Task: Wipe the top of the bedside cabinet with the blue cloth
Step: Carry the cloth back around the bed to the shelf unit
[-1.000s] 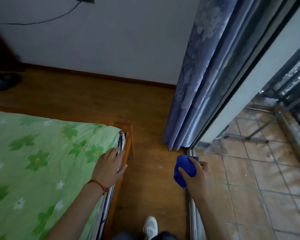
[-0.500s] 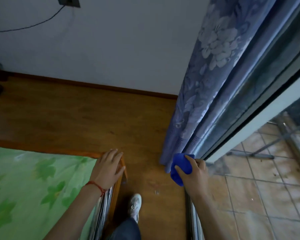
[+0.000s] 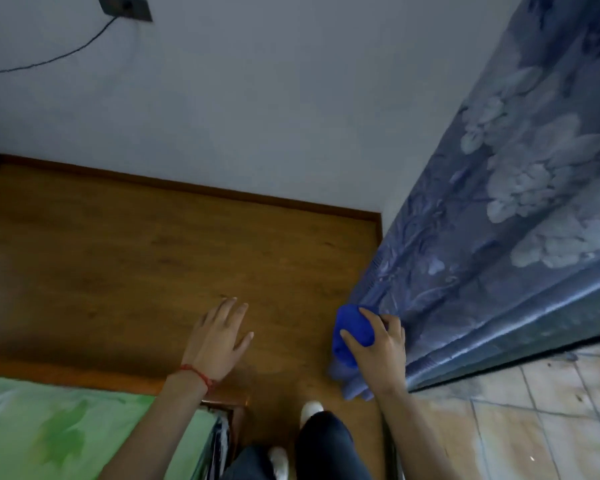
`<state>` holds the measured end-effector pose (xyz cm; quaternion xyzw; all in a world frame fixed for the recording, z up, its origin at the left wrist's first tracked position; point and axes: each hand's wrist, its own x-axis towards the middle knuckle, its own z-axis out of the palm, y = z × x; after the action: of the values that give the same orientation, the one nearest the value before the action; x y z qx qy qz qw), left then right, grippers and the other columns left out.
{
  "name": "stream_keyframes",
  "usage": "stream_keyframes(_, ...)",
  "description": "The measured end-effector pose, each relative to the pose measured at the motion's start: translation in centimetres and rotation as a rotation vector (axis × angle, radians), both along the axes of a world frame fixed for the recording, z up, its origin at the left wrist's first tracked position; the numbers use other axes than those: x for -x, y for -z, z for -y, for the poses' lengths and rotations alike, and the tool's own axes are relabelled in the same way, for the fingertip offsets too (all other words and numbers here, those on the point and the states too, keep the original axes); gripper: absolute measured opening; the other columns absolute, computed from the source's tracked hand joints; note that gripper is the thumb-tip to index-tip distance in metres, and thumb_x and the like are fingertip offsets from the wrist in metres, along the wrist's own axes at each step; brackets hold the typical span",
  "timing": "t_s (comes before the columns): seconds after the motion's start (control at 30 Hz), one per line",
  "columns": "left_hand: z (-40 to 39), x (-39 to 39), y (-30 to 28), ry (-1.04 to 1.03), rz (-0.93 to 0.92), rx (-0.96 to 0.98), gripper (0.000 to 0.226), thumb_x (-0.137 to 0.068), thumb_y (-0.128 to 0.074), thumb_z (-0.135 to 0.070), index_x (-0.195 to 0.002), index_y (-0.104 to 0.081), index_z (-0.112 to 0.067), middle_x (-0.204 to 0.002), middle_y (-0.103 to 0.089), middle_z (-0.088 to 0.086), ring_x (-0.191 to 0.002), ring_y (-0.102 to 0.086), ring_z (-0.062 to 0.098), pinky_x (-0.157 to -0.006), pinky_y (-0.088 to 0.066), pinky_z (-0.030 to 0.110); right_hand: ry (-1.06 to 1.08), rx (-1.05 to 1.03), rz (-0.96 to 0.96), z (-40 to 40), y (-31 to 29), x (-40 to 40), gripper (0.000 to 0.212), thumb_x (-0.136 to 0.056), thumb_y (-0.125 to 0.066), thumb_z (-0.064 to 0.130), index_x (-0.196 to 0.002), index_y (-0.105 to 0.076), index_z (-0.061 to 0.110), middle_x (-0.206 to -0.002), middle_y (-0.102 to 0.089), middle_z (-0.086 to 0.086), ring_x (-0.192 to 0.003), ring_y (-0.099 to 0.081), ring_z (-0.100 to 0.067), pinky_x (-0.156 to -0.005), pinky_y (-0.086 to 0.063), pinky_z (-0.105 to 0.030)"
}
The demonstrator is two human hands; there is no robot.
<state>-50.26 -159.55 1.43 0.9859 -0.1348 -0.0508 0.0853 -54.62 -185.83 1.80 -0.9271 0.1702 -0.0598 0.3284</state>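
At the far left lay the corner of the bed with its green sheet, its wooden frame ending just below my left wrist. My left hand hung over the wooden floor with the fingers spread and straight, holding nothing, a red thread around the wrist. To its right, my right hand had its grip curled round the bunched blue cloth, thumb and fingers wrapped over the wad, just beside the hem of the flowered curtain; whether the cloth brushed the curtain I could not tell. Below, my leg and a white shoe stood on the boards, and tiled ground showed at the far right. The bedside cabinet was nowhere in view, so I could not say which way it lay from the cloth; I judged the wiping had not begun and that I would first have to find the cabinet, with the right hand the one ready to wipe.
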Motion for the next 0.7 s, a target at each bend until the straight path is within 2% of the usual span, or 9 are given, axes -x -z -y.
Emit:
stream_keyframes(0.1,-0.4,-3.5,0.4,-0.048,-0.016,-0.024,0.052,-0.095,-0.043,-0.042,-0.139,-0.04,-0.013,-0.145,-0.037,0.01,-0.13,-0.036,0.029,-0.1,-0.034,0.042,-0.046,-0.015,-0.021,0.1,0.5,-5.2,0.052,-0.079,-0.065,0.034,-0.127,-0.048,0.024,-0.126,-0.04,-0.005,-0.112,-0.041,-0.023,-0.088,-0.041,-0.033)
stream_keyframes(0.17,-0.8,-6.3,0.9,-0.037,0.009,-0.006,0.047,-0.085,-0.062,-0.036,-0.119,-0.059,-0.004,-0.123,-0.057,0.019,-0.11,-0.056,0.038,-0.081,-0.048,0.048,-0.09,-0.051,-0.016,0.2,0.9,-9.2,0.051,-0.08,-0.064,0.035,-0.127,-0.046,0.025,-0.128,-0.038,-0.005,-0.114,-0.042,-0.023,-0.09,-0.042,-0.034)
stream_keyframes(0.23,-1.1,-9.0,1.5,-0.096,0.001,0.014,0.051,-0.066,-0.083,-0.027,-0.108,-0.066,-0.002,-0.108,-0.065,0.02,-0.097,-0.063,0.039,-0.069,-0.052,0.05,-0.132,-0.081,-0.006,0.3,1.2,-13.7,0.051,-0.079,-0.066,0.034,-0.126,-0.048,0.023,-0.126,-0.038,-0.006,-0.113,-0.043,-0.024,-0.093,-0.043,-0.039)
stream_keyframes(0.33,-1.5,-13.3,1.9,-0.203,0.028,0.031,0.055,-0.062,-0.086,-0.024,-0.109,-0.066,-0.004,-0.11,-0.065,0.02,-0.1,-0.062,0.039,-0.072,-0.051,0.051,-0.19,-0.086,0.036,-0.1,0.8,-21.0,0.049,-0.076,-0.07,0.028,-0.122,-0.054,0.019,-0.119,-0.042,-0.006,-0.11,-0.046,-0.026,-0.089,-0.044,-0.036)
stream_keyframes(0.43,-1.9,-17.1,2.0,-0.326,0.023,0.025,0.048,-0.074,-0.076,-0.029,-0.114,-0.064,-0.004,-0.115,-0.063,0.02,-0.104,-0.06,0.04,-0.076,-0.05,0.05,-0.298,-0.046,0.048,-0.7,-0.1,-28.2,0.047,-0.076,-0.07,0.026,-0.12,-0.055,0.019,-0.117,-0.043,-0.005,-0.107,-0.046,-0.024,-0.083,-0.039,-0.027)
stream_keyframes(0.53,-2.5,-19.8,2.1,-0.456,0.019,0.058,0.052,-0.079,-0.073,-0.031,-0.122,-0.06,-0.005,-0.124,-0.058,0.02,-0.115,-0.053,0.039,-0.087,-0.045,0.051,-0.399,-0.029,0.042,-1.7,-1.0,-34.0,0.047,-0.078,-0.069,0.028,-0.121,-0.054,0.02,-0.119,-0.043,-0.005,-0.107,-0.045,-0.021,-0.079,-0.037,-0.025)
stream_keyframes(0.7,-4.5,-21.4,2.1,-0.669,0.008,0.026,0.057,-0.074,-0.077,-0.031,-0.122,-0.06,-0.005,-0.124,-0.058,0.019,-0.114,-0.054,0.037,-0.087,-0.046,0.049,-0.568,-0.01,0.002,-5.4,-1.4,-41.0,0.048,-0.079,-0.068,0.031,-0.123,-0.051,0.022,-0.12,-0.041,-0.004,-0.107,-0.044,-0.018,-0.076,-0.036,-0.024)
